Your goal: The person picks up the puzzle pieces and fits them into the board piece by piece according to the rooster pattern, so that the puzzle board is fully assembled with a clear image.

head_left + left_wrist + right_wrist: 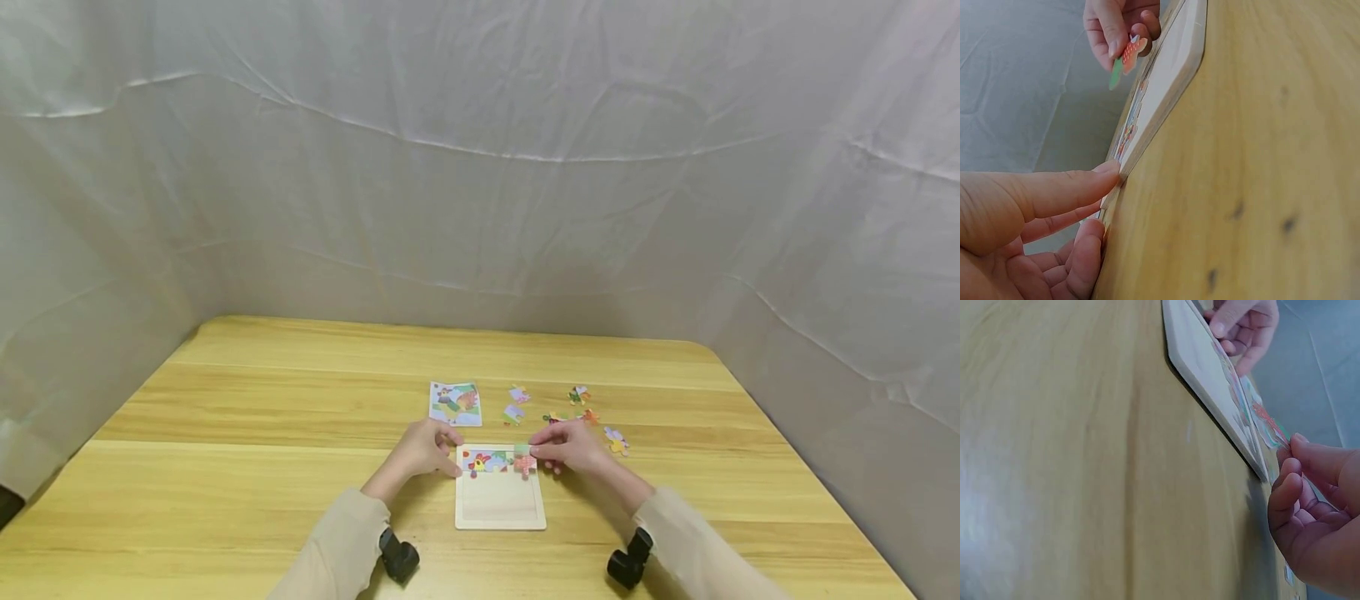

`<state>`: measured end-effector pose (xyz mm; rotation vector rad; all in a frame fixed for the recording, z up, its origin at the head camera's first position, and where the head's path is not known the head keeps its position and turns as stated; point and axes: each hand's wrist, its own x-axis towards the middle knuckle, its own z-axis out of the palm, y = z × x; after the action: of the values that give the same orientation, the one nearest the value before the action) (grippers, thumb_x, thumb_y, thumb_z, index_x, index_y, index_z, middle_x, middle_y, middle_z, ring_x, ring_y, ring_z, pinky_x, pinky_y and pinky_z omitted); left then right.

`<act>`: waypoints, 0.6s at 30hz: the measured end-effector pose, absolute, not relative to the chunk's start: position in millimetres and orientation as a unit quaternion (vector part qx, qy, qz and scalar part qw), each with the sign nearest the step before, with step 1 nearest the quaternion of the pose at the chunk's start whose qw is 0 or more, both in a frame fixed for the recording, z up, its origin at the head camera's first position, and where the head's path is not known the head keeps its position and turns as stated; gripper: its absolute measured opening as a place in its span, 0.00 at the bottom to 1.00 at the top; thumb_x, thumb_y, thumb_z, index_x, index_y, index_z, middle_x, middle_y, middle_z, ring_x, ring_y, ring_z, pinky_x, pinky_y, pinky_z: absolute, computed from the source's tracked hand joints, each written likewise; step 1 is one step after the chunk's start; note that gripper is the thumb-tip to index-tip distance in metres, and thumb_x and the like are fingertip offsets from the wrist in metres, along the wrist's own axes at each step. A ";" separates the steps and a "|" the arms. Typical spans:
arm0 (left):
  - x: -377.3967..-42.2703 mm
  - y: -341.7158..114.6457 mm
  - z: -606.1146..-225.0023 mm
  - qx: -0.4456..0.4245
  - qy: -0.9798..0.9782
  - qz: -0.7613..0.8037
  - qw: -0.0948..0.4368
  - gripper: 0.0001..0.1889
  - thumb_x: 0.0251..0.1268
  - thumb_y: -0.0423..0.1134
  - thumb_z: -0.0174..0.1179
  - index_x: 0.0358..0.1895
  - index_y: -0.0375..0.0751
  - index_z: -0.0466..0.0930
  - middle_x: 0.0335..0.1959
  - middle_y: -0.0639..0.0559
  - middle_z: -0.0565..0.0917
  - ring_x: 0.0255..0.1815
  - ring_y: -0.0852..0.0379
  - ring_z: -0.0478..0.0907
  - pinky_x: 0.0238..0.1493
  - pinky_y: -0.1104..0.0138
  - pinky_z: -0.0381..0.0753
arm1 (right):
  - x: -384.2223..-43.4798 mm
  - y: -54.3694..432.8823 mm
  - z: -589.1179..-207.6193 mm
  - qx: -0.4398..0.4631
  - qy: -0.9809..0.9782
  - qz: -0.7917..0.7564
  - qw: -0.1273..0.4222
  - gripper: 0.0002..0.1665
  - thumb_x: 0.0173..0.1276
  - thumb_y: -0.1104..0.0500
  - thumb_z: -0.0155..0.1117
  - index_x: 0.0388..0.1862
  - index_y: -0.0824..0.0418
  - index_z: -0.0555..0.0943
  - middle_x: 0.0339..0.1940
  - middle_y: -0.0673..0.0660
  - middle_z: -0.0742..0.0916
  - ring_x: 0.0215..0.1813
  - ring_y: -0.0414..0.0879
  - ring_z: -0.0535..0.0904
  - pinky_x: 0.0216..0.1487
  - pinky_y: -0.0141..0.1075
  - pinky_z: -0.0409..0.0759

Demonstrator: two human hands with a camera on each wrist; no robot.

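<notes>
Both hands pinch with fingers: left hand (422,448) the tray (501,505) at far left, likely steadying it; right hand (573,447) a puzzle piece (523,464).

Creased pale grey sheeting (450,208) walls in a light wooden table (300,358) with rounded far corners.
</notes>
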<state>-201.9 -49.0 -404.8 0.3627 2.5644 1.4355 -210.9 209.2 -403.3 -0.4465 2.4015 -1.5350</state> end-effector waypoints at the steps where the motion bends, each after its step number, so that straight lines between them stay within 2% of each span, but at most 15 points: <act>1: -201.8 -49.0 -404.6 0.122 0.862 0.483 0.090 0.18 0.32 0.23 0.69 0.35 0.32 0.80 0.18 0.51 0.70 0.16 0.61 0.65 0.18 0.71 0.71 | -211.3 207.9 -404.4 -0.158 0.825 -0.527 0.126 0.12 0.57 0.67 0.62 0.36 0.76 0.78 0.20 0.56 0.81 0.18 0.41 0.72 0.19 0.29 0.72; 18: -201.1 -48.3 -403.8 0.115 0.862 0.485 0.095 0.18 0.33 0.23 0.69 0.35 0.32 0.80 0.19 0.51 0.70 0.16 0.61 0.64 0.17 0.71 0.71 | -210.6 193.8 -412.4 -0.150 0.846 -0.502 0.095 0.05 0.54 0.69 0.64 0.28 0.72 0.80 0.16 0.54 0.80 0.12 0.39 0.68 0.13 0.27 0.67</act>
<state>-201.1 -48.3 -403.8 0.3400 2.5556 1.4386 -210.6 193.8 -412.4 -0.4438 2.5095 -1.4898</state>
